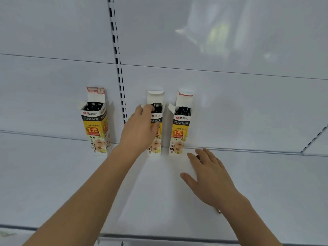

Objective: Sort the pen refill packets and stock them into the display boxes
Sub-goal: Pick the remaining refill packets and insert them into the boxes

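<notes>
Display boxes: three tall cardboard cartons, left (95, 128), middle (156, 139), right (180, 128), printed "M&G", "1元", "0.5". Left hand (140, 128) fingers curl over the middle carton's mouth; right hand (207, 173) fingers spread wide, holding nothing.

- White shelf (177, 196) is running across the whole lower half, glossy enough that it's picking up soft shadows.
- White back panel (230, 107) is standing behind it, split by thin horizontal seams.
- Slotted upright strip (118, 68) is running down the back panel, left of centre, with a column of dark slots.
- Another slotted strip (315, 138) is angling in at the far right edge.
- Blurry reflection (218, 38) is showing on the upper right of the panel, too smeared to make out.
- Grey front lip (159, 237) is edging the shelf at the bottom.
</notes>
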Demonstrator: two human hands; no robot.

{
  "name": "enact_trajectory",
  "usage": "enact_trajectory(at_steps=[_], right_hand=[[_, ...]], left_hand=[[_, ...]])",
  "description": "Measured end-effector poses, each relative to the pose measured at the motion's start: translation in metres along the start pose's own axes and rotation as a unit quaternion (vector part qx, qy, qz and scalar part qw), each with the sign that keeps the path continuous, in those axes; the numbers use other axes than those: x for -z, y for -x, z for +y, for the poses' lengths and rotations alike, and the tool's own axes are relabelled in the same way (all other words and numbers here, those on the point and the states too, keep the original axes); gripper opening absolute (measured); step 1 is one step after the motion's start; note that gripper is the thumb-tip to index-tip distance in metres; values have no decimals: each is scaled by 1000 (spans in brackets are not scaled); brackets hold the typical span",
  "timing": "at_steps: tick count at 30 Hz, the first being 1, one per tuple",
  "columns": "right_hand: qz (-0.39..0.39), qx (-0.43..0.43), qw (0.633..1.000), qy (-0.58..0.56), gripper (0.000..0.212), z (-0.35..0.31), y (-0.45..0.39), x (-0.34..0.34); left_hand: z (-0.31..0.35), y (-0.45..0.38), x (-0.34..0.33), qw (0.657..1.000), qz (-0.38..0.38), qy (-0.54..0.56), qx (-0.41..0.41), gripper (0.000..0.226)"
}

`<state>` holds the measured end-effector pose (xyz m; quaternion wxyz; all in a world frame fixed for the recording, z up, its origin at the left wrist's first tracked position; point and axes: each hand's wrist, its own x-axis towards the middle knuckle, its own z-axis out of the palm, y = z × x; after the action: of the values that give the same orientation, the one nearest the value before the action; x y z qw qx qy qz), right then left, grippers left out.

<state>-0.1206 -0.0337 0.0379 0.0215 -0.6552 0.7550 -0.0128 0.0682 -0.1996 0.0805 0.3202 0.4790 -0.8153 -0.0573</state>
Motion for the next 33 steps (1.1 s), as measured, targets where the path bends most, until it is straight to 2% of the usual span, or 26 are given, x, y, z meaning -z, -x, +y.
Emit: enact_trajectory(at_steps=[8, 12, 16, 19, 23, 28, 30, 33], right_hand=[[20, -24, 999, -44, 64, 16, -6, -13], [28, -99, 993, -54, 50, 33, -7, -14], [-28, -178, 980, -90, 42, 38, -10, -23], [-44, -193, 971, -137, 27, 38, -13, -26], [-22, -193, 965, -175, 15, 33, -13, -25], [42, -219, 949, -224, 40, 26, -13, -23], [66, -238, 936, -249, 43, 27, -13, -14], [26, -248, 935, -253, 41, 24, -14, -12]], left_hand=[[1, 8, 8, 990, -36, 134, 14, 35], [5, 32, 26, 986, -45, 159, 10, 46], [10, 54, 41, 983, -64, 173, 11, 57], [13, 65, 46, 978, -72, 195, 5, 64], [16, 70, 52, 975, -80, 206, -2, 79], [13, 71, 53, 975, -114, 187, -30, 72], [10, 71, 53, 974, -113, 193, -32, 67], [9, 73, 53, 971, -114, 208, -37, 60]])
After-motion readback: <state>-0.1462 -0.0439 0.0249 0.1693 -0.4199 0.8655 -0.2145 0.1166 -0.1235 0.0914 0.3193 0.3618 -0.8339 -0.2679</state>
